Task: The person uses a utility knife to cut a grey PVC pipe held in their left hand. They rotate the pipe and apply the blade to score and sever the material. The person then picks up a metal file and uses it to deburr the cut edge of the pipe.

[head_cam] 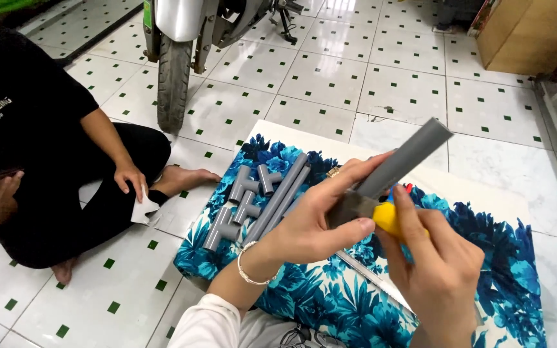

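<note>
Two hands up front: left hand point(320, 222) grips a smooth grey plastic pipe point(402, 161) angled up over the blue floral cloth point(330, 296), right hand point(436, 261) pinches a yellow-handled tool point(387, 218) against its lower end. Work looks early, I'd judge: tee fittings point(243, 200) and long pipes point(283, 193) lie loose, unjoined, on the cloth. Another person point(40, 161) sits left on glossy tile.

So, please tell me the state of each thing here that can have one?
grey pipe: lifted, tilted, held
left hand: shut on the pipe
right hand: shut on a yellow tool
tee fittings: lying loose on the blue floral cloth
long pipes: lying flat
motorbike: parked
</note>
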